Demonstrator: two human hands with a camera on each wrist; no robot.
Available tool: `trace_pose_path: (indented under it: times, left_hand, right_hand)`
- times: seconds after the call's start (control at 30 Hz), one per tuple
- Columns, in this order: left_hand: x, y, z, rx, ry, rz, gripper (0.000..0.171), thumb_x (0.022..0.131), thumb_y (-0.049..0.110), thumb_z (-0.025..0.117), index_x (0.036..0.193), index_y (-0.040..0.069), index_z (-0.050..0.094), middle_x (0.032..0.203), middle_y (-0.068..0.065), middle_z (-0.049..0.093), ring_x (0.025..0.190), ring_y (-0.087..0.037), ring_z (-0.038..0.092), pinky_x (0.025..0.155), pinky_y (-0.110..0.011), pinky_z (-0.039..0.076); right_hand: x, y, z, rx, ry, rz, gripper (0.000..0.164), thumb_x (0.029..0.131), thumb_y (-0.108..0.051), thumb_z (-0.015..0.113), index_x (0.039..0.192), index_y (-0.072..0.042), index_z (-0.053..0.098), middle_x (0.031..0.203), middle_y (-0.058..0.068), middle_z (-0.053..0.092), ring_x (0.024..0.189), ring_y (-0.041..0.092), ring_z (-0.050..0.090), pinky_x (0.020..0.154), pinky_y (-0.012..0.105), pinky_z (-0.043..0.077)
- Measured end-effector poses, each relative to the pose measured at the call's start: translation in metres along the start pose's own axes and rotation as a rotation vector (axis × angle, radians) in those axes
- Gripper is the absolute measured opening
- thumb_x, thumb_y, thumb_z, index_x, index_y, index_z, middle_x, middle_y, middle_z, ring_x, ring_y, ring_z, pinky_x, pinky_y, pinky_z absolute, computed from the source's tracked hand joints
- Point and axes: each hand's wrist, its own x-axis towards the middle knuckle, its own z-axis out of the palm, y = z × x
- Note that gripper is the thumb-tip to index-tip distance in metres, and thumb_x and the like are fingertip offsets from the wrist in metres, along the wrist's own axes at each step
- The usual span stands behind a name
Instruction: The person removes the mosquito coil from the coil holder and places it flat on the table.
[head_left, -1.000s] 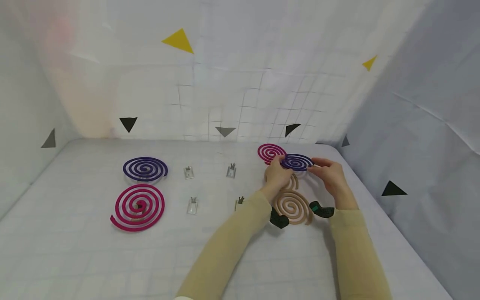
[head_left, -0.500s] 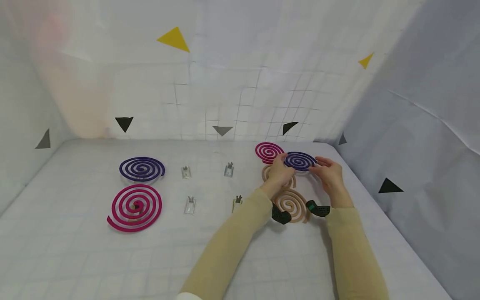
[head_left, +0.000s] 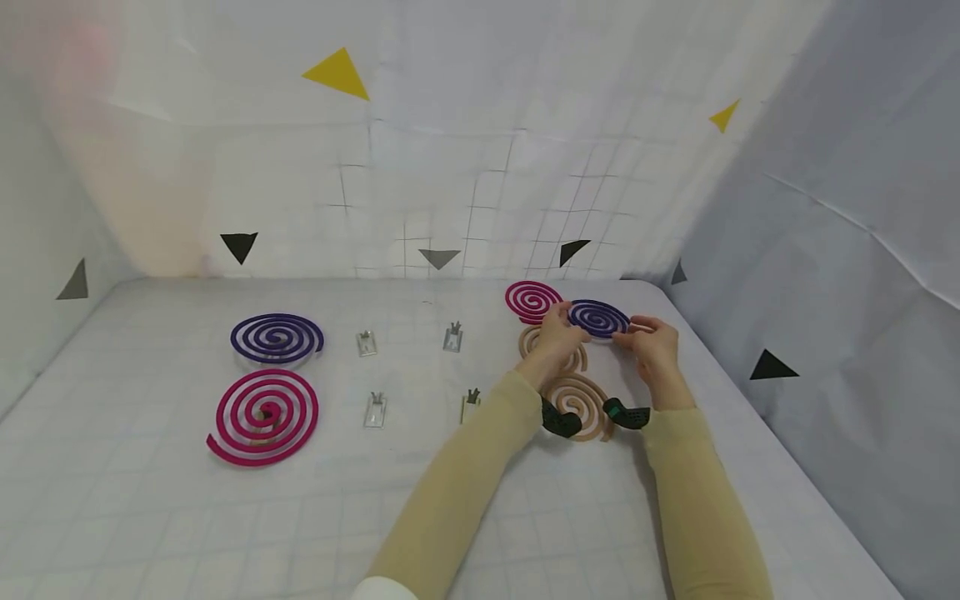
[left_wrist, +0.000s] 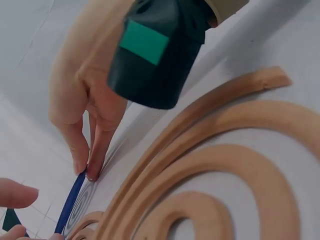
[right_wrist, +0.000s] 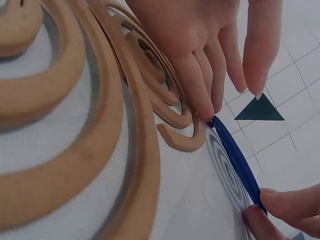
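At the back right, a dark blue mosquito coil (head_left: 598,319) is held between both hands, close over its shadow on the tabletop. My left hand (head_left: 557,340) pinches its left edge between thumb and finger, the other fingers extended. The opposite edge is pinched by my right hand (head_left: 654,348); its thumb and fingertip meet on the thin blue rim (right_wrist: 237,155) in the right wrist view. Beside the left fingers lies a magenta coil (head_left: 532,302). Nearer, two tan coils (head_left: 576,406) lie under and between the forearms, the farther one partly hidden by the left hand.
On the left lie another dark blue coil (head_left: 277,337) and a larger magenta coil (head_left: 262,418). Several small metal coil stands (head_left: 453,337) are set out mid-table, one partly covered by the left sleeve. White walls (head_left: 840,275) enclose the back and sides.
Both hands have shifted the dark blue coil slightly right, widening its gap from the magenta coil behind. The head view has turned a little, so the whole scene sits farther left.
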Motion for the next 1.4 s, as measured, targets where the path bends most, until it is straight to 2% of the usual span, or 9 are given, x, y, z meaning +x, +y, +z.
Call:
trace_pose_path:
  times: [0.13, 0.3, 0.5, 0.63, 0.77, 0.93, 1.03, 1.17, 1.4]
  left_hand:
    - [0.001, 0.001, 0.000, 0.018, -0.014, -0.023, 0.072, 0.080, -0.011, 0.065, 0.147, 0.002, 0.042, 0.153, -0.021, 0.044, 0.142, -0.030, 0.042, 0.115, -0.038, 0.040]
    - [0.002, 0.004, 0.001, 0.016, -0.036, -0.049, 0.072, 0.080, -0.011, 0.066, 0.147, 0.003, 0.043, 0.153, -0.019, 0.044, 0.141, -0.029, 0.044, 0.114, -0.037, 0.042]
    - [0.001, 0.009, 0.000, 0.034, -0.070, -0.108, 0.071, 0.082, -0.006, 0.067, 0.147, 0.007, 0.044, 0.155, -0.017, 0.042, 0.142, -0.028, 0.043, 0.114, -0.037, 0.042]
    - [-0.001, 0.011, -0.002, 0.008, -0.096, -0.125, 0.070, 0.084, -0.006, 0.065, 0.149, 0.008, 0.042, 0.157, -0.017, 0.039, 0.143, -0.029, 0.040, 0.114, -0.040, 0.041]
    - [0.001, 0.009, -0.002, -0.040, -0.124, -0.127, 0.073, 0.086, -0.009, 0.062, 0.152, 0.008, 0.038, 0.161, -0.017, 0.031, 0.147, -0.031, 0.033, 0.116, -0.044, 0.038]
    - [0.003, 0.006, -0.002, -0.020, -0.119, -0.109, 0.072, 0.085, -0.010, 0.061, 0.151, 0.007, 0.039, 0.160, -0.016, 0.033, 0.146, -0.028, 0.035, 0.113, -0.041, 0.042]
    - [0.003, 0.006, -0.002, 0.005, -0.125, -0.085, 0.071, 0.084, -0.013, 0.057, 0.150, 0.004, 0.039, 0.156, -0.019, 0.037, 0.119, -0.022, 0.053, 0.098, -0.033, 0.047]
    - [0.003, 0.006, -0.002, 0.031, -0.136, -0.067, 0.071, 0.082, -0.016, 0.051, 0.149, 0.001, 0.039, 0.152, -0.021, 0.039, 0.082, -0.016, 0.039, 0.078, -0.031, 0.039]
    - [0.002, 0.008, 0.000, 0.119, -0.191, -0.055, 0.069, 0.086, -0.013, 0.050, 0.152, 0.004, 0.038, 0.156, -0.022, 0.037, 0.109, -0.022, 0.049, 0.086, -0.032, 0.043]
  right_hand:
    - [0.000, -0.002, 0.001, -0.032, 0.022, 0.039, 0.065, 0.087, 0.006, 0.069, 0.147, -0.003, 0.046, 0.139, 0.017, 0.054, 0.079, 0.002, 0.057, 0.068, 0.012, 0.053]
    - [0.001, -0.006, 0.004, 0.112, -0.005, 0.061, 0.066, 0.087, 0.010, 0.064, 0.148, 0.000, 0.042, 0.147, 0.019, 0.045, 0.084, 0.004, 0.059, 0.077, 0.015, 0.057]
    - [0.001, -0.009, 0.009, 0.252, -0.041, 0.095, 0.068, 0.088, 0.014, 0.057, 0.151, -0.002, 0.037, 0.157, 0.013, 0.033, 0.127, 0.018, 0.050, 0.104, 0.024, 0.048]
    - [0.000, -0.010, 0.011, 0.275, -0.035, 0.065, 0.069, 0.088, 0.015, 0.054, 0.152, -0.001, 0.035, 0.158, 0.015, 0.031, 0.138, 0.021, 0.041, 0.111, 0.027, 0.042]
    - [-0.001, -0.009, 0.013, 0.258, -0.075, 0.035, 0.075, 0.088, 0.017, 0.053, 0.155, -0.003, 0.030, 0.158, 0.018, 0.032, 0.140, 0.022, 0.040, 0.108, 0.024, 0.043]
    - [0.000, -0.007, 0.014, 0.158, -0.118, -0.027, 0.079, 0.085, 0.016, 0.057, 0.156, -0.003, 0.028, 0.156, 0.022, 0.033, 0.121, 0.020, 0.051, 0.082, 0.013, 0.050]
    - [0.000, -0.007, 0.014, 0.103, -0.106, -0.061, 0.076, 0.084, 0.014, 0.058, 0.153, -0.001, 0.032, 0.152, 0.023, 0.035, 0.110, 0.016, 0.051, 0.075, 0.012, 0.049]
    - [0.000, -0.007, 0.014, 0.118, -0.112, -0.057, 0.075, 0.086, 0.013, 0.058, 0.154, -0.003, 0.031, 0.154, 0.022, 0.035, 0.128, 0.023, 0.045, 0.098, 0.023, 0.046]
    - [0.005, -0.003, 0.009, 0.280, -0.174, -0.022, 0.080, 0.087, 0.015, 0.055, 0.158, -0.008, 0.025, 0.164, 0.018, 0.017, 0.150, 0.025, 0.023, 0.120, 0.030, 0.030]
